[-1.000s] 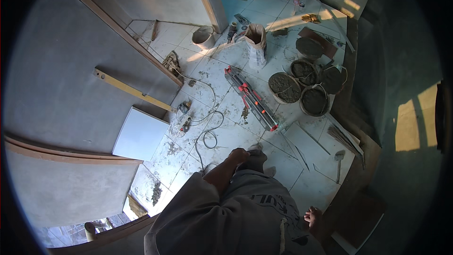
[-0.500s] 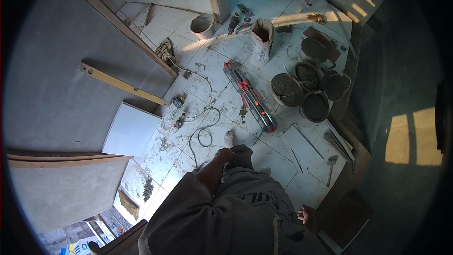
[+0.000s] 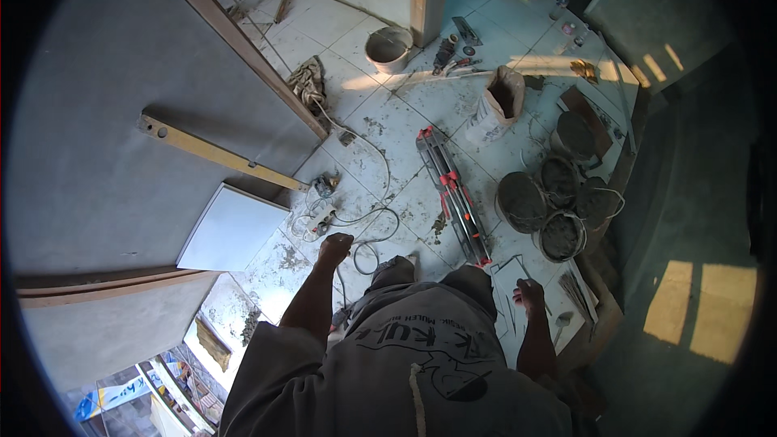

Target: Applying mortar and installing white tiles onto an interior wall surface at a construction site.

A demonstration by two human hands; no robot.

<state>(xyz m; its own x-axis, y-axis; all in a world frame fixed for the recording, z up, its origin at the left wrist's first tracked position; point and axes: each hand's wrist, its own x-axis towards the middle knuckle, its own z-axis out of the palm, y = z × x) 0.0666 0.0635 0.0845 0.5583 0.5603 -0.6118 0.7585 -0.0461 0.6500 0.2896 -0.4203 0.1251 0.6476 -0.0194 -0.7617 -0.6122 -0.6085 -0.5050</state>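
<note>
My left hand [image 3: 335, 250] is closed in a loose fist, held out in front of me above the floor near a grey cable [image 3: 394, 225], and nothing shows in it. On the other side, my right hand [image 3: 529, 294] hangs over some cut tile pieces [image 3: 507, 307]; its fingers are bent but partly apart, with nothing visible in them. Ahead, between the two hands, a long red, black and grey manual tile cutter [image 3: 455, 194] lies on the floor. Neither hand touches it.
Mortar buckets [image 3: 522, 202] cluster at the right, behind an open paper sack [image 3: 495, 105]. Another bucket [image 3: 388, 48] stands by the door post. A yellow spirit level [image 3: 218, 150] and a white tile [image 3: 233, 228] lean at the left, near a power strip [image 3: 323, 218].
My left hand has swung out to the left and forward, away from my leg. My right hand has come up and forward. The view has shifted, so the floor items sit farther right.
</note>
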